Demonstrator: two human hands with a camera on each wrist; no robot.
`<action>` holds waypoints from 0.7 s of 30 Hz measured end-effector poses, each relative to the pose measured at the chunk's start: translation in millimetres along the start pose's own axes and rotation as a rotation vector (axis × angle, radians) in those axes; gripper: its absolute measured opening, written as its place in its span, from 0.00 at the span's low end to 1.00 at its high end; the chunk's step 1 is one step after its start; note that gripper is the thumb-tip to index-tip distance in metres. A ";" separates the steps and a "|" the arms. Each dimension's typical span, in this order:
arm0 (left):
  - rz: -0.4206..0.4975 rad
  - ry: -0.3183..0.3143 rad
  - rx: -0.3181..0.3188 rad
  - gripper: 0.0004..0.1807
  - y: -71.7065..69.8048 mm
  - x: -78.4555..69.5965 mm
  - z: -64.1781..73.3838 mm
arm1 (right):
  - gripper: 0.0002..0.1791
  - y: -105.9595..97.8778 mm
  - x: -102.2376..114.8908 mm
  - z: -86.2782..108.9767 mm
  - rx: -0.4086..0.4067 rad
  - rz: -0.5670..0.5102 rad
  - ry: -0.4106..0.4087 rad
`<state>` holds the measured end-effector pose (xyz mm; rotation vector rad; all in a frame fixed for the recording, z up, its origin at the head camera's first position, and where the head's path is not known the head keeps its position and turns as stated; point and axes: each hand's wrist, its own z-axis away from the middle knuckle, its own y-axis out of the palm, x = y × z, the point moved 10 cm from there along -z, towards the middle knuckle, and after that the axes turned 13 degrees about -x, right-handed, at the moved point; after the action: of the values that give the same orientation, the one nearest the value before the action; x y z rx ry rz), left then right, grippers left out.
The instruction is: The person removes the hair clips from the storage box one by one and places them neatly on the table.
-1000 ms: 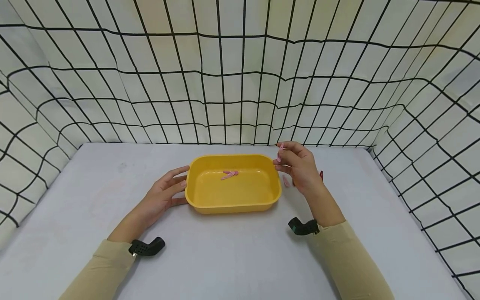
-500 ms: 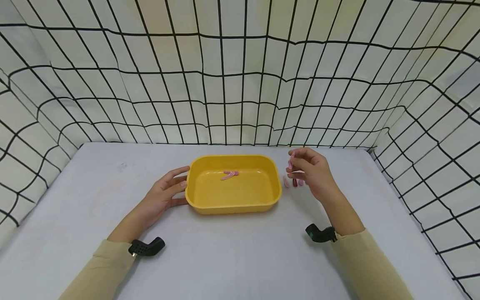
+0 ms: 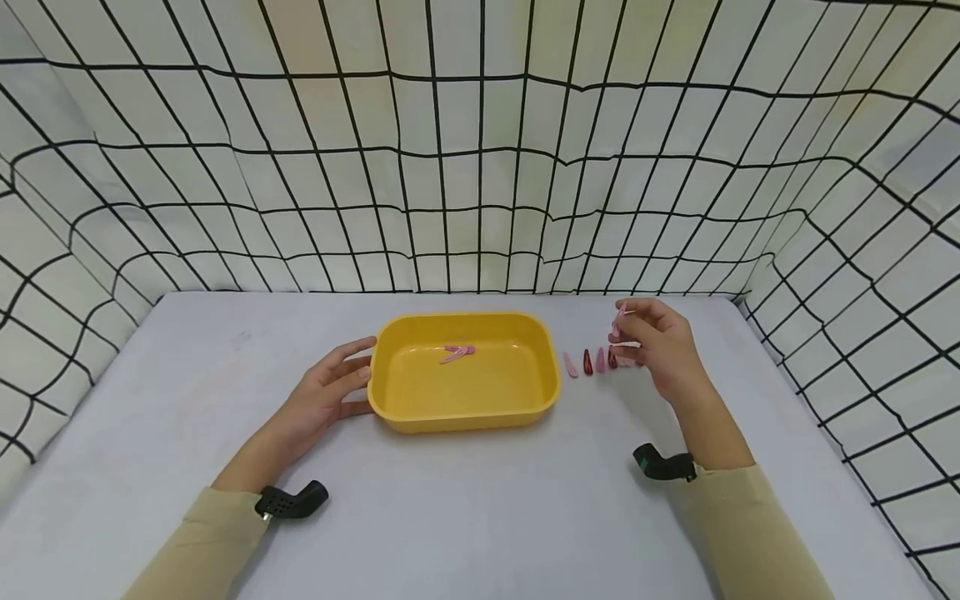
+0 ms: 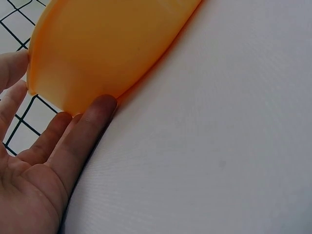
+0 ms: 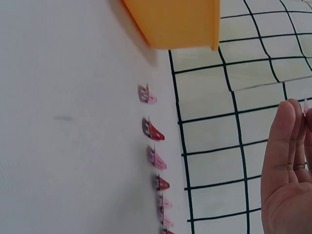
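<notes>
My left hand [image 3: 326,387] rests its fingertips and thumb on the left end of a yellow tray [image 3: 465,422], fingers mostly straight; the left wrist view shows them against its wall. Inside the tray lie pink hair clips [image 3: 457,353], overlapping. Over on the right, my right hand [image 3: 663,346] pinches a pink hair clip [image 3: 619,320] between thumb and fingertips, raised above the table. Under and left of that hand runs a row of pink and red hair clips, among them a red hair clip [image 5: 156,131] and a light pink hair clip [image 3: 571,365]. The hand covers the row's right end.
A white-covered table [image 3: 450,517] lies beneath everything. Black wire grid [image 3: 480,150] over white cloth walls it in at the back and both sides. Each wrist wears a black camera, such as the right wrist camera [image 3: 663,463].
My right hand has moved right, away from the tray, still pinching the pink hair clip. More of the row of hair clips is uncovered. My left hand stays at the tray.
</notes>
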<state>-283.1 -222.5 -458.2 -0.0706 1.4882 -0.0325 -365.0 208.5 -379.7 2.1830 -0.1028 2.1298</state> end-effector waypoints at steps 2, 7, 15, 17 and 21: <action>0.002 -0.003 0.001 0.33 0.5 0.0 0.6 | 0.08 -4.7 1.7 -1.6 0.000 -0.008 -0.006; -0.003 -0.007 -0.008 0.33 -0.3 -1.0 1.2 | 0.08 -16.5 1.6 -6.8 -0.008 0.012 -0.004; 0.001 -0.004 -0.006 0.32 -0.7 -1.8 0.9 | 0.08 -30.7 -4.9 -12.5 -0.029 0.064 0.020; 0.002 -0.003 -0.005 0.33 -0.6 -1.8 1.2 | 0.08 -33.8 -7.3 -13.8 -0.035 0.081 0.023; 0.005 -0.006 -0.002 0.32 1.0 -1.4 1.3 | 0.09 -40.9 -12.4 -16.5 -0.050 0.080 0.041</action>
<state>-282.0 -221.3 -456.8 -0.0681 1.4828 -0.0268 -377.2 250.8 -392.4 2.1407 -0.2412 2.1873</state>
